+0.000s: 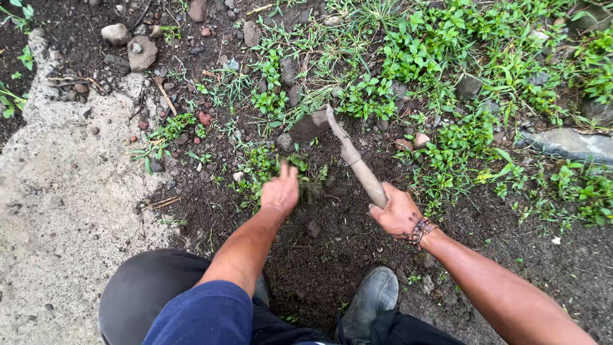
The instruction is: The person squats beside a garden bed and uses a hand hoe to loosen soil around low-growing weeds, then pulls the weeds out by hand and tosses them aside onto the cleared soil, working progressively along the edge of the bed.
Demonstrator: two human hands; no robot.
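My right hand [396,211] grips the wooden handle of a small hoe [355,160], whose muddy blade [311,124] is lifted over the soil near low weeds. My left hand [280,190] reaches down into a clump of small green weeds [255,167] on the dark soil, fingers bent around some stems and grass. A beaded bracelet [419,230] circles my right wrist. I crouch, with my dark trouser knee [153,291] at lower left and a grey shoe [371,299] planted in the dirt.
A pale concrete slab [57,204] covers the left side. Loose stones [140,52] lie at the top left. Dense green weeds [447,57] fill the upper right, beside a flat grey stone [568,144]. Dark dug soil [319,255] lies by my feet.
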